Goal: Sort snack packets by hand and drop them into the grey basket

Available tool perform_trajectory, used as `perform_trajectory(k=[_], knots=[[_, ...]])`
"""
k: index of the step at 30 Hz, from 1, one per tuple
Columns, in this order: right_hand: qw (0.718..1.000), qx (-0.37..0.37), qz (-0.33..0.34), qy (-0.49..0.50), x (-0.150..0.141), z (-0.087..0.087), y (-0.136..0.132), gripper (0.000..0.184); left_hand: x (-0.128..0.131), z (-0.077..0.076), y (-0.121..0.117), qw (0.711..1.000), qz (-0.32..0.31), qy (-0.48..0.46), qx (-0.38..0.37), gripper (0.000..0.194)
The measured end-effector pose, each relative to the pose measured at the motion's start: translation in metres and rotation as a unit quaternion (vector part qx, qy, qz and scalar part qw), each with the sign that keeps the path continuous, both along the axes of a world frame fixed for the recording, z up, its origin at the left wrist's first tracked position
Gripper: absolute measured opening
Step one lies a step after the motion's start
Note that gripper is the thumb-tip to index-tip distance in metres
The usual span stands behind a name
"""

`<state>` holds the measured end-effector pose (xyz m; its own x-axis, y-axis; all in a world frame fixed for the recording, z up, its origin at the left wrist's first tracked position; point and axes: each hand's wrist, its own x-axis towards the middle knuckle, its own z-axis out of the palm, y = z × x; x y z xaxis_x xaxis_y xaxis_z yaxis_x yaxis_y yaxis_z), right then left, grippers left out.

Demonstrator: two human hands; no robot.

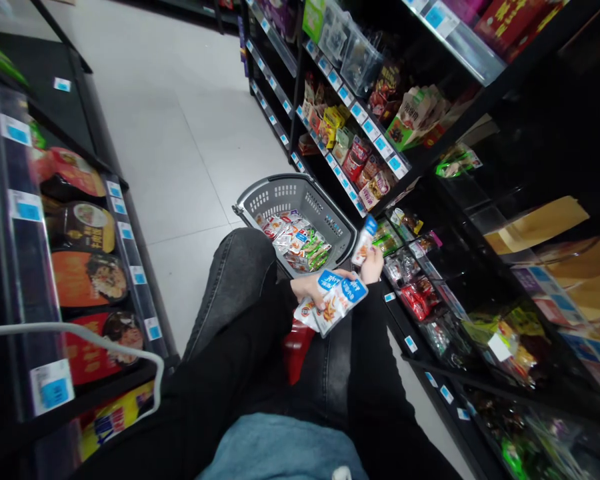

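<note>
My left hand [309,288] is closed around several blue-and-white snack packets [343,300], fanned out above my lap. My right hand [373,265], just to the right, grips another blue-and-white snack packet [365,241] close to the shelf edge. Just beyond my knees, a grey plastic basket [349,245] stands on the floor. Loose snack packets [300,239], mostly white and red with some green ones, lie in it. Below the left hand's packets, a glossy red item [297,347] shows between my legs; its kind is unclear.
Shelves of bagged snacks [357,160] rise on the right, with lower bins of small packets [420,293] beside my right arm. Boxed instant meals [90,277] line the left shelf. A white cable [105,340] crosses at lower left. Grey tiled floor [180,133] runs ahead.
</note>
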<state>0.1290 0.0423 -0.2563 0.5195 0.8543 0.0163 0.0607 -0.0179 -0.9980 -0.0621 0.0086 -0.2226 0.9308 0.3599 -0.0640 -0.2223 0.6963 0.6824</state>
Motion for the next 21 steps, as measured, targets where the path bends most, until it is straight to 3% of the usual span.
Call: perform_trajectory(k=[3, 7, 10, 15, 18, 21], knots=[[0.994, -0.075, 0.014, -0.077, -0.020, -0.012, 0.029, 0.019, -0.005, 0.004, -0.001, 0.999, -0.032, 0.005, 0.018, 0.101], [0.984, -0.147, 0.087, -0.055, -0.034, -0.014, 0.049, 0.020, -0.007, 0.004, 0.001, 0.999, 0.032, -0.014, 0.004, 0.099], [0.981, -0.149, 0.127, -0.002, -0.032, -0.005, 0.039, 0.022, -0.002, 0.000, 0.004, 0.992, 0.121, -0.022, -0.010, 0.099], [0.966, -0.083, 0.181, 0.168, -0.024, 0.011, -0.001, 0.044, 0.013, -0.013, 0.012, 0.954, 0.296, 0.019, -0.033, 0.095], [0.973, -0.070, 0.195, 0.104, -0.026, 0.010, -0.018, 0.042, 0.018, -0.020, 0.014, 0.919, 0.383, 0.087, -0.028, 0.098], [0.980, -0.081, 0.183, -0.015, -0.032, 0.003, -0.022, 0.030, 0.020, -0.021, 0.014, 0.901, 0.417, 0.119, -0.022, 0.102]])
